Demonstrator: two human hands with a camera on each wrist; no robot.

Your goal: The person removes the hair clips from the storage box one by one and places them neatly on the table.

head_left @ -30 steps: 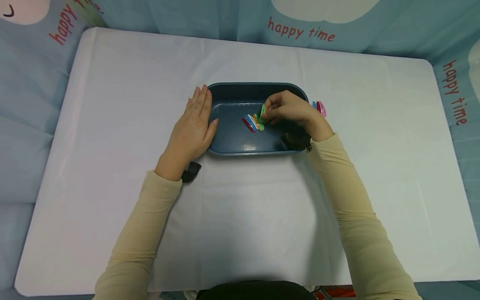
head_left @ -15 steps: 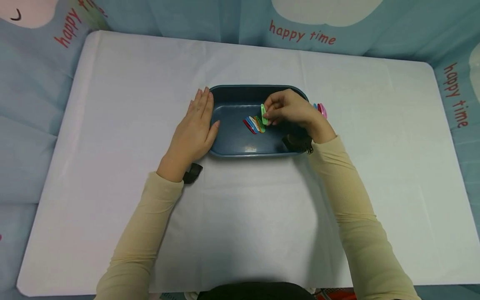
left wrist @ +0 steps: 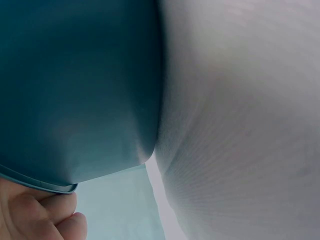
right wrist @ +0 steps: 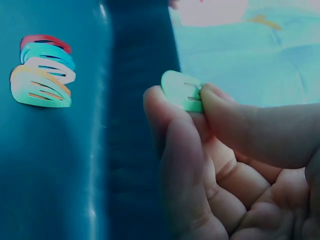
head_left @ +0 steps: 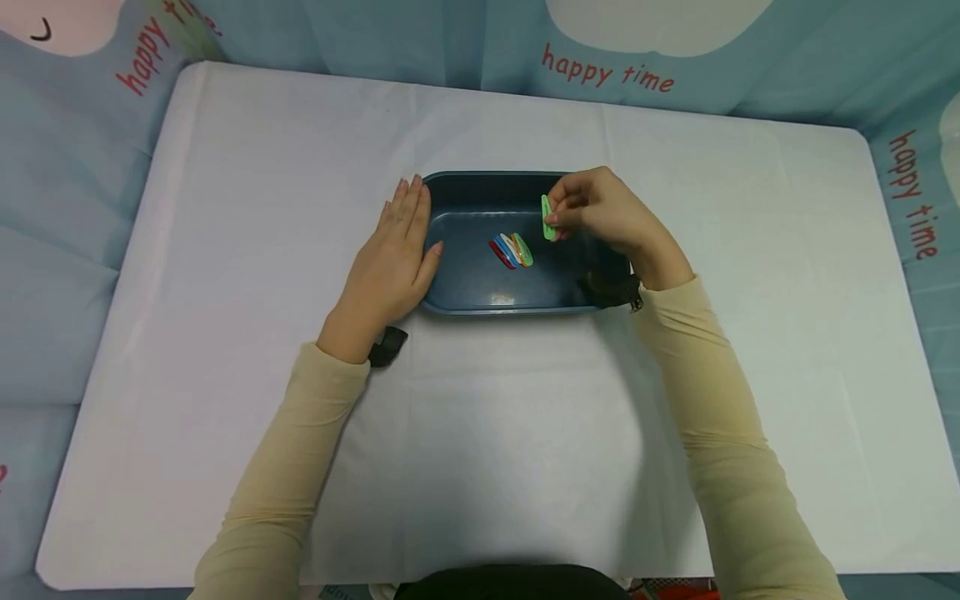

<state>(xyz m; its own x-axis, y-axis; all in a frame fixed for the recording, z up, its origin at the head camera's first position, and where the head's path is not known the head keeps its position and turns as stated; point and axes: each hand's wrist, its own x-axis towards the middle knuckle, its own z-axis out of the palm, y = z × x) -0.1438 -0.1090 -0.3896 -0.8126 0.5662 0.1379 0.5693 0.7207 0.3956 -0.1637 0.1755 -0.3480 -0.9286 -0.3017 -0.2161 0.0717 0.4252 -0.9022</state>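
My right hand [head_left: 611, 210] pinches a light green snap hair clip [head_left: 547, 218] between thumb and fingers, above the right half of a dark blue tray [head_left: 461, 279]. In the right wrist view the same green hair clip [right wrist: 179, 92] sticks out past the fingertips. On the tray floor lies an overlapping row of hair clips [head_left: 512, 251]: red, blue, white, orange and green, apart from the hand. My left hand [head_left: 386, 258] lies with straight fingers along the tray's left edge. The left wrist view has curled-looking fingertips [left wrist: 45, 215] at the tray rim, partly cut off.
A white-covered table [head_left: 480, 433] surrounds the tray on all sides. Blue printed curtains [head_left: 375, 42] stand along its back and sides. Dark wrist straps [head_left: 388, 346] sit at the cuffs.
My right hand has moved right and slightly back with the green hair clip, away from the row. The clips seen earlier beyond the tray's right end are now hidden behind that hand. My left hand stays put.
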